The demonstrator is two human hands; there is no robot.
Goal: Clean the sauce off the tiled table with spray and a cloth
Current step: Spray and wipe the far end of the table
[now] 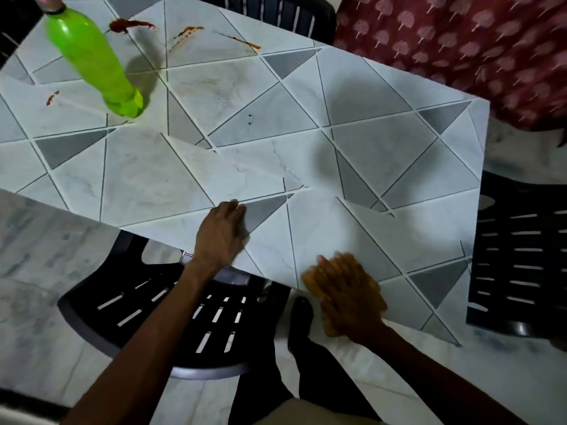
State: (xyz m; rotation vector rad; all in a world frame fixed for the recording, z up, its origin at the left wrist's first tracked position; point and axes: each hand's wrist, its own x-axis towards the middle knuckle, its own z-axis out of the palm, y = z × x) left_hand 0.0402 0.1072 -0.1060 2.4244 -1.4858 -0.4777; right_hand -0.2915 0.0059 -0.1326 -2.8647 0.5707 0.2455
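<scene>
Dim indoor light is throwing soft dark shadows across the tiled table (383,148), the right hand (343,289) is blurring badly, and the edges are bending fisheye-style.

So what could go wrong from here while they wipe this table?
1. The sauce streaks lie at the far side, close to the bottle. Reaching over with the cloth could knock the bottle over.
2. The right hand presses the cloth right at the near edge of the table, so the cloth might slip off that edge.
</scene>
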